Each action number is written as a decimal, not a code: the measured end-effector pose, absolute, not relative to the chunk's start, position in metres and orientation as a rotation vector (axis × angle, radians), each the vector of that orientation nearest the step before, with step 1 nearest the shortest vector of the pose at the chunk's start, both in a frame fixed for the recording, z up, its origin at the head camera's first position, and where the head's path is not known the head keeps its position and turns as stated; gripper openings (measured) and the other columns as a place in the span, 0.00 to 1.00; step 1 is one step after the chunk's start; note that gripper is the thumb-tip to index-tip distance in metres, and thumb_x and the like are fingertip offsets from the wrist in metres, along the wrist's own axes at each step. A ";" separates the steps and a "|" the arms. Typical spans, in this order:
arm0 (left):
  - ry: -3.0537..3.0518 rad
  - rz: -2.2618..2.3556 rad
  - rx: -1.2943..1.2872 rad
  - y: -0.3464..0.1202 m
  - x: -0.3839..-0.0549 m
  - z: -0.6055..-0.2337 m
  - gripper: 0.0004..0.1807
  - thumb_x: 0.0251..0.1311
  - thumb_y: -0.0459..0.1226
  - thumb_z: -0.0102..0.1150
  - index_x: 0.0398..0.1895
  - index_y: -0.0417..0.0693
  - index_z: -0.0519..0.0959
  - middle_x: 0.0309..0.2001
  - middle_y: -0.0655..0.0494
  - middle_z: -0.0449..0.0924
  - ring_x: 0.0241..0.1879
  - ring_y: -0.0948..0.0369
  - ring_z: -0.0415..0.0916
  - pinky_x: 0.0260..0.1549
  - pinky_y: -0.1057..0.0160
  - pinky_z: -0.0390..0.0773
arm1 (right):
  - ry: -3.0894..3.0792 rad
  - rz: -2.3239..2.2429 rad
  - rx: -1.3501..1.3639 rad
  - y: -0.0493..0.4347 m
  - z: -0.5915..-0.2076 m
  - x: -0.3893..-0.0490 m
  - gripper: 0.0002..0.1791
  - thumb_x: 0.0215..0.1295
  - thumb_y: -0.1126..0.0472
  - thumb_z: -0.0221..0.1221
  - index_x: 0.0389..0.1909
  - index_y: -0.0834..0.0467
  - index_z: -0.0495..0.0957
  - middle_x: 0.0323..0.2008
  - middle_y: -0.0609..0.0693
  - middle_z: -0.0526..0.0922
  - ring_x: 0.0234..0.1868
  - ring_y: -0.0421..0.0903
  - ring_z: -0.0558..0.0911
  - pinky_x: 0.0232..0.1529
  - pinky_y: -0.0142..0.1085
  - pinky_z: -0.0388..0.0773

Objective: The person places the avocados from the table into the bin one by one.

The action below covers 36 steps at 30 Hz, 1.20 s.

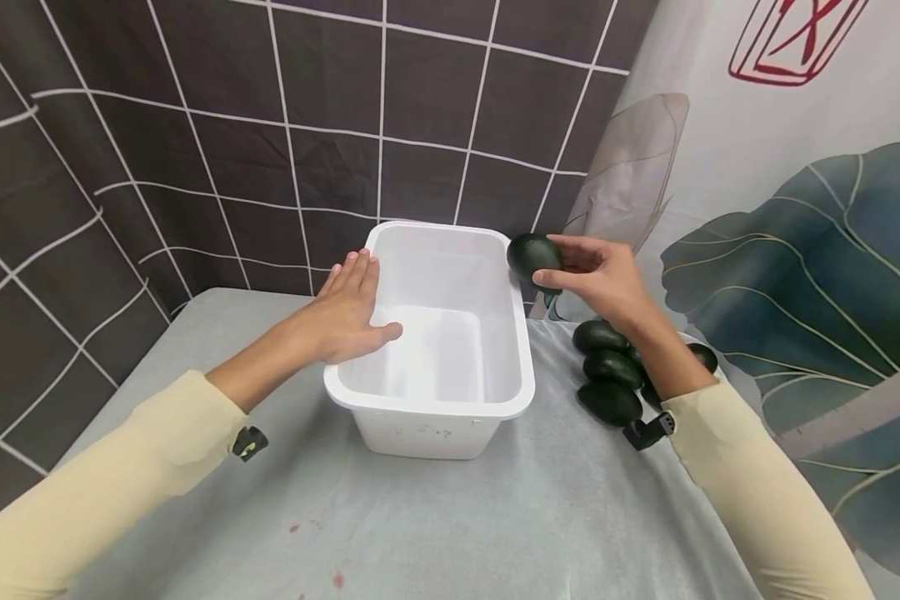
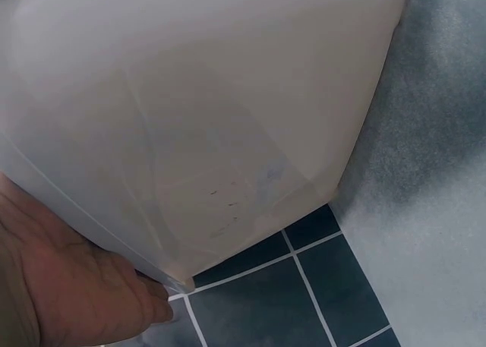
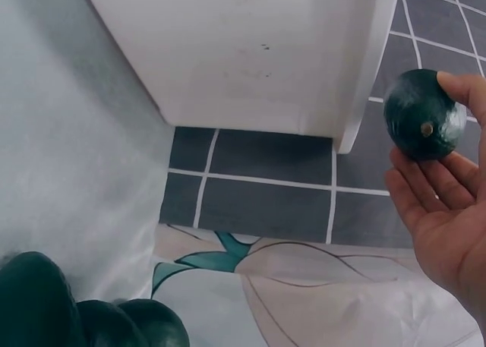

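Note:
A white plastic basin point(image 1: 429, 408) stands on the grey cloth, its inside bare. My left hand point(image 1: 348, 312) rests on the basin's left rim, fingers straight and pointing away, thumb over the inside; the left wrist view shows this hand point(image 2: 87, 286) beside the outer wall. My right hand point(image 1: 600, 271) grips a dark green avocado point(image 1: 534, 257) between thumb and fingers, just outside the right rim at the far corner. The right wrist view shows the stem end of that avocado point(image 3: 425, 115). Below the right forearm lie several more avocados point(image 1: 609, 402), partly hidden by the arm.
Grey cloth point(image 1: 390, 533) covers the table, with a few reddish spots near the front. A dark tiled-pattern curtain point(image 1: 330, 83) hangs close behind the basin and at the left. To the right hangs a white sheet with large blue-green leaves point(image 1: 817, 267).

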<state>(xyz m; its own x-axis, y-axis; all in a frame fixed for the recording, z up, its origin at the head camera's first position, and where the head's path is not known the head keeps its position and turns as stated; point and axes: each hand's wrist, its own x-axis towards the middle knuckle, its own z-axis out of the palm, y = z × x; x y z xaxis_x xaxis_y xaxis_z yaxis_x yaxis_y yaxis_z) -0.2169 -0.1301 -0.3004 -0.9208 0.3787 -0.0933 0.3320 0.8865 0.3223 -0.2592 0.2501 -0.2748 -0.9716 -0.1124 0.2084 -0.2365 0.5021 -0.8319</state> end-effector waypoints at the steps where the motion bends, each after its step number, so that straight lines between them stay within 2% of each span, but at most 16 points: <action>1: 2.899 0.452 0.549 -0.130 -0.217 -0.301 0.60 0.80 0.59 0.51 0.91 0.28 0.32 0.92 0.31 0.22 0.93 0.38 0.20 0.93 0.39 0.28 | -2.609 1.485 0.310 0.249 -0.275 -0.260 0.35 0.64 0.53 0.82 0.72 0.53 0.86 0.54 0.43 0.95 0.49 0.32 0.91 0.49 0.24 0.87; 8: 2.893 0.454 0.546 -0.130 -0.215 -0.303 0.60 0.80 0.59 0.51 0.91 0.27 0.32 0.92 0.31 0.22 0.93 0.37 0.20 0.93 0.38 0.28 | -2.604 1.521 0.327 0.241 -0.278 -0.265 0.34 0.63 0.53 0.83 0.70 0.53 0.87 0.53 0.45 0.95 0.50 0.35 0.91 0.49 0.25 0.87; 20: 2.899 0.457 0.550 -0.131 -0.216 -0.302 0.60 0.80 0.59 0.50 0.91 0.27 0.33 0.92 0.30 0.22 0.93 0.37 0.21 0.93 0.38 0.29 | -2.634 1.484 0.356 0.231 -0.275 -0.276 0.35 0.64 0.51 0.82 0.72 0.51 0.86 0.61 0.56 0.93 0.51 0.37 0.91 0.50 0.25 0.87; 36: 2.897 0.456 0.553 -0.129 -0.216 -0.298 0.59 0.80 0.59 0.50 0.91 0.27 0.33 0.92 0.30 0.22 0.93 0.36 0.22 0.93 0.37 0.29 | -2.636 1.450 0.363 0.222 -0.270 -0.291 0.35 0.64 0.50 0.82 0.71 0.52 0.87 0.60 0.57 0.93 0.51 0.37 0.90 0.50 0.25 0.86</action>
<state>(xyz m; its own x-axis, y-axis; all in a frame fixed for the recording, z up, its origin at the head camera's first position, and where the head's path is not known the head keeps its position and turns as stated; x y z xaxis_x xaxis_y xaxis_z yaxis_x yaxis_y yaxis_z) -0.2160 -0.1292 -0.2984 -0.9194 0.3814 -0.0956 0.3337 0.8854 0.3235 -0.2910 0.2223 -0.2700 -0.9652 -0.1547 0.2110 -0.2610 0.5150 -0.8164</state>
